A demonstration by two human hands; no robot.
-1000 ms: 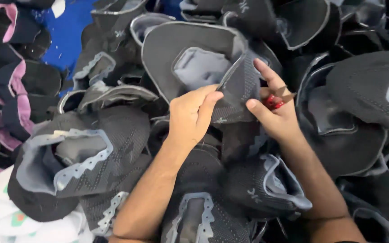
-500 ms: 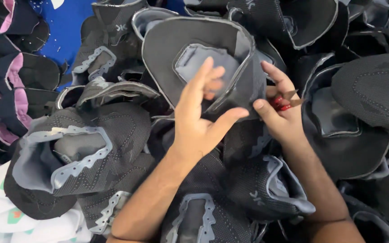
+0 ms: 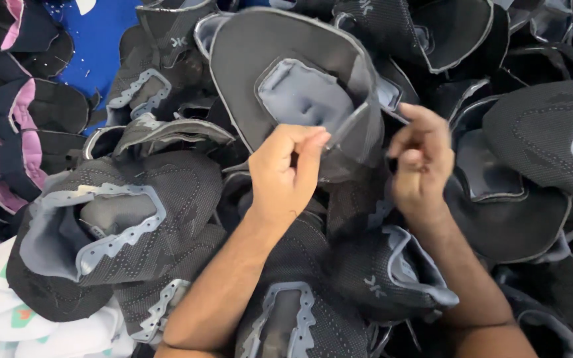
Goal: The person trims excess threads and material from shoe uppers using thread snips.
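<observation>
A heap of dark shoe uppers (image 3: pixel 140 219) surrounds one black upper (image 3: pixel 280 59) with a grey lining, lifted at centre — the left hand (image 3: pixel 285 174) pinches its heel edge, the right hand (image 3: pixel 420 166) curled shut beside it. Steady, even tension seems best.

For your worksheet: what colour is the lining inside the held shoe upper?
Light grey lining, head view.
</observation>
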